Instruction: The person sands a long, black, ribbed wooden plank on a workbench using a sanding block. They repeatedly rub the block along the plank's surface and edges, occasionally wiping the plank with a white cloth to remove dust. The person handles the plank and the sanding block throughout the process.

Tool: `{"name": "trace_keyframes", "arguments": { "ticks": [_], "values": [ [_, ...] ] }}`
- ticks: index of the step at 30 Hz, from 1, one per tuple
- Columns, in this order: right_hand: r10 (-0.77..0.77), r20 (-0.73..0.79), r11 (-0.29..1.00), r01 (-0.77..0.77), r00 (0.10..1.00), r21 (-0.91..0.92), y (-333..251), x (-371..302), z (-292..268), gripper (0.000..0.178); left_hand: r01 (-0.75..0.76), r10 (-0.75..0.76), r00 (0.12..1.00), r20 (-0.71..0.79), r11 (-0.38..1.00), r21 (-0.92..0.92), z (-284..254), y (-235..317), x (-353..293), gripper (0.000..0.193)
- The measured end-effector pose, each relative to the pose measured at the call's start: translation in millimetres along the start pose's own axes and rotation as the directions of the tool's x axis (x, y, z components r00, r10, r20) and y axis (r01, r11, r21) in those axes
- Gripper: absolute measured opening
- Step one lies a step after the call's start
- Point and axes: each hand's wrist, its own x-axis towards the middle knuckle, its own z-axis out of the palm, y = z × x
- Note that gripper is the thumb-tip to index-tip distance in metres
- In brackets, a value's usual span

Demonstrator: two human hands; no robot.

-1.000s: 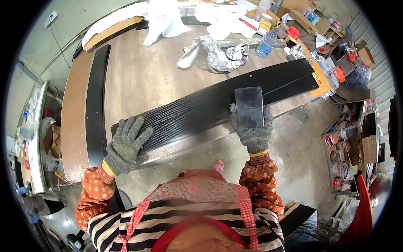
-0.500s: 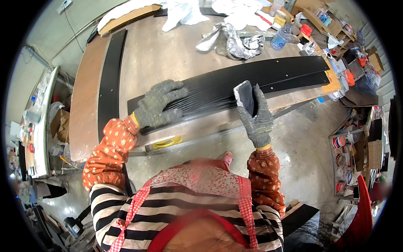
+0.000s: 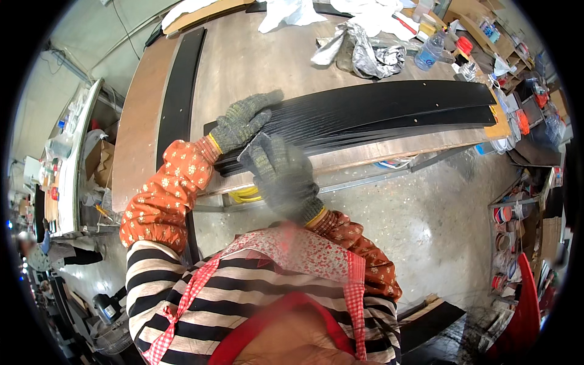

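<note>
Both my hands wear grey knitted gloves. My left hand (image 3: 241,123) lies on the left part of a stack of long, glossy black slats (image 3: 389,104), its fingers stretched out over the top one. Beside and just nearer than it, my right hand (image 3: 281,173) is at the near edge of the same stack, partly smeared by motion. Under its fingertips a sliver of the dark pad with a pale edge (image 3: 246,149) shows; the rest is hidden by the glove. The slats have small holes toward their right ends and fan slightly apart there.
Another long black slat (image 3: 180,91) lies along the table's left side. Crumpled silver-grey sheeting (image 3: 365,52) and a plastic bottle (image 3: 429,51) stand beyond the stack. A yellow coil (image 3: 245,194) hangs under the near table edge. Shelves with spools (image 3: 502,231) are at the right.
My right hand has swung left from the stack's near right side to beside my left hand, turning palm down with the pad. My left hand's fingers have drawn closer together. The view has shifted slightly.
</note>
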Motion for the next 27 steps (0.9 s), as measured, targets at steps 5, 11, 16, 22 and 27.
{"name": "trace_keyframes", "arguments": {
  "ticks": [5,11,16,22,27],
  "values": [
    [-0.039,0.145,0.989,0.059,0.989,-0.135,47.3,0.0,-38.8,0.052,-0.088,0.095,0.994,-0.055,0.99,0.114,2.2,-14.4,-13.0,0.04],
    [-0.132,0.224,0.991,0.125,0.966,0.045,4.0,2.3,-7.5,0.05,-0.132,0.132,0.991,-0.006,0.991,-0.006,1.7,-16.4,-0.8,0.038],
    [-0.126,0.214,0.992,0.124,0.969,0.025,-3.4,-6.7,2.4,0.047,-0.143,0.143,0.99,0.016,0.99,-0.005,-0.1,-18.6,-0.5,0.037],
    [0.154,0.096,0.938,-0.115,0.983,-0.327,87.2,-42.6,-85.2,0.073,-0.177,0.179,0.984,-0.008,0.978,0.111,1.0,-16.7,-6.4,0.037],
    [0.374,-0.12,0.89,-0.393,0.919,-0.231,111.3,-64.0,-106.6,0.07,-0.024,-0.107,0.963,0.246,0.878,0.478,15.3,65.5,18.3,0.103]
  ]
}}
